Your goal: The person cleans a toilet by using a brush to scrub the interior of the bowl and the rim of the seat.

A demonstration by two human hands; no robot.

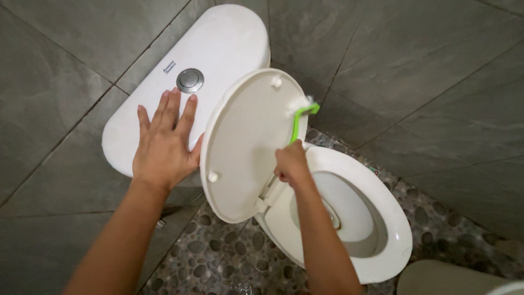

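Two bare forearms, no sleeves, left grip and right grip ungloved, no rings or watch

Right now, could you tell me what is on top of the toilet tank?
The left hand lies flat on the tank lid, just below a round silver flush button. The raised seat lid covers the tank's right edge.

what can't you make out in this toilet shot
Head view only:
- Brush handle: lower end hidden inside the right hand.
- Seat hinge: partly hidden by the raised lid and the right forearm.
- Bowl drain: blocked by the forearm.
- Cistern top under the left hand: covered.
- Pale object at bottom right: cut by the frame edge.
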